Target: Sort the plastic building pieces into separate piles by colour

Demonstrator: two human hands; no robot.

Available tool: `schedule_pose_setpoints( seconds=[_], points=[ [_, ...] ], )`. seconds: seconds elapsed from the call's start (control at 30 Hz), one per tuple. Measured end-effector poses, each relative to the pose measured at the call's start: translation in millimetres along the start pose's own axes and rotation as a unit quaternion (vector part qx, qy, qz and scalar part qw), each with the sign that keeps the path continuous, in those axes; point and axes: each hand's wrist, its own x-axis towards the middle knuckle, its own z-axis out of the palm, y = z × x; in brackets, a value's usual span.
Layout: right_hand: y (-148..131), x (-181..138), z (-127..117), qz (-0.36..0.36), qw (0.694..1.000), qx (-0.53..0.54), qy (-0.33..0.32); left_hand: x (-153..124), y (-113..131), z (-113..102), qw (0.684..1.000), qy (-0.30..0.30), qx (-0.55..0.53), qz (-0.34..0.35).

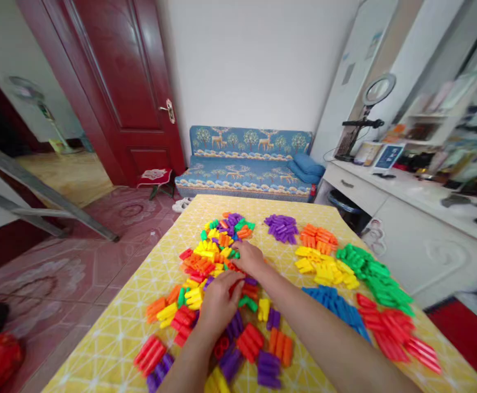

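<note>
A mixed heap of plastic building pieces [205, 250], short ribbed tubes in red, orange, yellow, green, purple and blue, covers the left and middle of the table. My left hand [218, 303] is in this heap with its fingers curled and the thumb close to them. Just beyond it, my right hand [249, 257] reaches in from the right, fingers bent down among the pieces. Both hands almost meet near some red pieces; whatever lies between their fingers is hidden. Close to my forearms are a red piece [250, 343] and an orange piece [280, 347].
Single-colour piles line the right side: purple [282, 228], orange [318, 238], yellow [326, 267], green [375, 278], blue [339, 308] and red [398, 327]. A yellow patterned cloth [134, 284] covers the table. Beyond are a blue sofa [242, 169] and a white dresser [430, 234].
</note>
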Motion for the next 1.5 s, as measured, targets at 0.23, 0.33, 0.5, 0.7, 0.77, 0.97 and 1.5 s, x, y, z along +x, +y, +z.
schedule_pose_setpoints(
  seconds=[0.23, 0.33, 0.5, 0.7, 0.77, 0.97, 1.5],
  points=[
    [-9, 0, -4, -0.017, 1.0, -0.019, -0.007, 2, 1, 0, 1.0, 0.0, 0.0, 0.001],
    [-12, 2, -5, -0.018, 0.999, -0.027, 0.001, 3, 3, -1, 1.0, 0.006, -0.009, 0.003],
    [-9, 2, 0, -0.018, 0.999, -0.028, 0.02, 3, 6, -2, 1.0, 0.007, -0.021, 0.005],
    [4, 0, 11, 0.012, 0.998, 0.0, 0.058, 4, 6, -2, 1.0, 0.003, -0.02, -0.001],
    [9, -2, 12, 0.031, 0.997, 0.014, 0.073, 4, 6, -2, 1.0, 0.005, -0.017, -0.002],
    [18, -5, 11, 0.045, 0.992, 0.064, 0.099, 4, 5, -2, 1.0, 0.003, -0.011, 0.003],
    [4, 1, 16, 0.009, 0.97, 0.219, 0.109, 3, 3, -1, 1.0, 0.004, -0.026, -0.003]
  ],
)
